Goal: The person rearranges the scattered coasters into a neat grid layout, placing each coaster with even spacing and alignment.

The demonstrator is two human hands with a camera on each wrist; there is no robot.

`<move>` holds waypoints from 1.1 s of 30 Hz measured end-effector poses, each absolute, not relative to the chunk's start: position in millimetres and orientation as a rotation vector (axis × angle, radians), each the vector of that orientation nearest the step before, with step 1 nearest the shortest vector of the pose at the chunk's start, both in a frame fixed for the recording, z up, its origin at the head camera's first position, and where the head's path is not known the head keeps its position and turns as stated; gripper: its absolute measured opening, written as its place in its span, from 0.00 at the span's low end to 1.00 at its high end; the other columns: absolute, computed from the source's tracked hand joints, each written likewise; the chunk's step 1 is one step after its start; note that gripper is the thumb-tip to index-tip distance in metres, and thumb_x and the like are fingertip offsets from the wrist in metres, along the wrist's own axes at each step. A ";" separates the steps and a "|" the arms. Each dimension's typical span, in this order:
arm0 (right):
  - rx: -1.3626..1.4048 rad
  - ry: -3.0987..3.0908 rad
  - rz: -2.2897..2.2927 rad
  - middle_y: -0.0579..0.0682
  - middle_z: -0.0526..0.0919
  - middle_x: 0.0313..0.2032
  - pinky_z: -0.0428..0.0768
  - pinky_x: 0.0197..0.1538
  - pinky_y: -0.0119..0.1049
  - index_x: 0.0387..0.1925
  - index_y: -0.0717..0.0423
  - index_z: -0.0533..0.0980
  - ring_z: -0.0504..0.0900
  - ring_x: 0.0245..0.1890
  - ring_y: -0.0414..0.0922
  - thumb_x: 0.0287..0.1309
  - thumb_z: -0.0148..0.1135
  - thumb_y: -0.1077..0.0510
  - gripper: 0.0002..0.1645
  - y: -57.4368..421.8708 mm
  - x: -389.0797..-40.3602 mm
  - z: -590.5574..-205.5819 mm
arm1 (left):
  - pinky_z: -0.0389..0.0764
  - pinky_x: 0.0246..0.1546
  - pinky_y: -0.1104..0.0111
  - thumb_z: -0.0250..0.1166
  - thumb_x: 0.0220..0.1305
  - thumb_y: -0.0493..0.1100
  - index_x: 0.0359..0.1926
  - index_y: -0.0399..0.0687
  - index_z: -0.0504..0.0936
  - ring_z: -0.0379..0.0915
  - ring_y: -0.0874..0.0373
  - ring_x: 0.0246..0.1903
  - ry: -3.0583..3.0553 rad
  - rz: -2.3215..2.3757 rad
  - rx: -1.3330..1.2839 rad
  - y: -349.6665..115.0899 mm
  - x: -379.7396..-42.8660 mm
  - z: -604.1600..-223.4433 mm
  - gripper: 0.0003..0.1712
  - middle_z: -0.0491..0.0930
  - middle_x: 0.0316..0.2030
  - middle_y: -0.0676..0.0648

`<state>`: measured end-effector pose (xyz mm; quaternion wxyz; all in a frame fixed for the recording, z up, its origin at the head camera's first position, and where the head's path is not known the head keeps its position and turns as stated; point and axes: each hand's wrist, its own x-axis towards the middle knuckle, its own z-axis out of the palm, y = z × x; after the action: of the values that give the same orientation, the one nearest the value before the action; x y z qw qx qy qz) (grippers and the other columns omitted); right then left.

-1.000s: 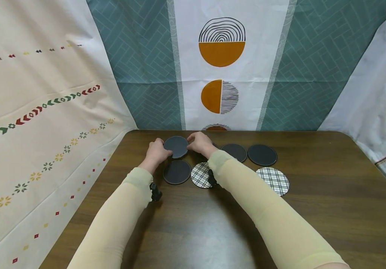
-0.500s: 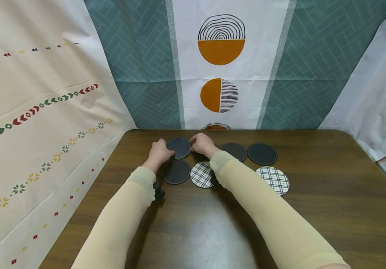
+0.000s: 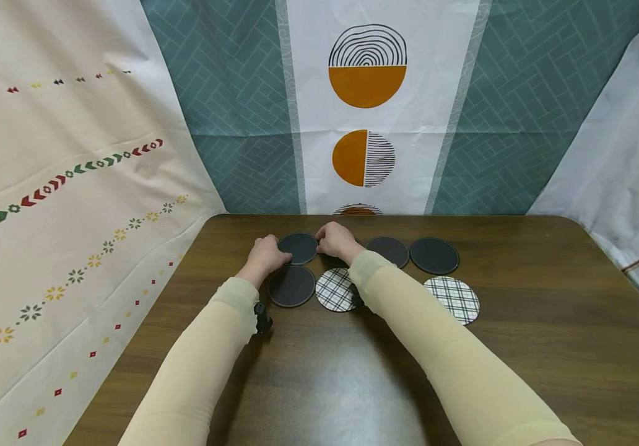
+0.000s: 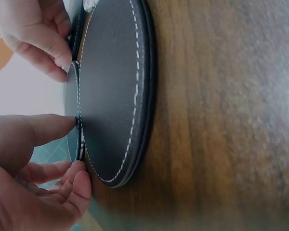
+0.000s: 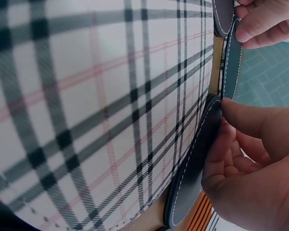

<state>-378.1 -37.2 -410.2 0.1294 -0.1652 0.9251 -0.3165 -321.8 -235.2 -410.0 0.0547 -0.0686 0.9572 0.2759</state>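
A dark round coaster with pale edge stitching is at the back left, between both hands. My left hand pinches its left edge, thumb on top, as the left wrist view also shows. My right hand has its thumb and fingertips at the opposite edge. Just in front lies a dark brown coaster, its near rim close to the held one. Under my right hand is another black coaster, mostly hidden in the head view. Beside these lies a plaid coaster, partly covered by the right wrist.
Two more dark coasters, a brown one and a black one, continue the back row rightward. A second plaid coaster lies in front of them. Patterned cloths hang behind and left of the wooden table.
The held coaster has come down toward the table and shifted slightly right and nearer, tipping flatter. Both hands have moved with it, the left one more. The other coasters stay put.
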 end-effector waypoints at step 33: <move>-0.519 2.799 -0.710 0.53 0.86 0.64 0.79 0.68 0.47 0.67 0.56 0.84 0.83 0.64 0.52 0.78 0.68 0.60 0.20 -42.8 -393.5 -420.6 | 0.84 0.52 0.47 0.69 0.76 0.48 0.69 0.31 0.79 0.77 0.36 0.53 2.988 0.523 -0.150 -236.1 -360.4 -434.3 0.30 0.71 0.62 0.27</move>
<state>-393.5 -42.8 -420.6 0.1038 -0.1759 0.9489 -0.2407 -360.4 -236.1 -434.3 0.0523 -0.0492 0.9825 0.1720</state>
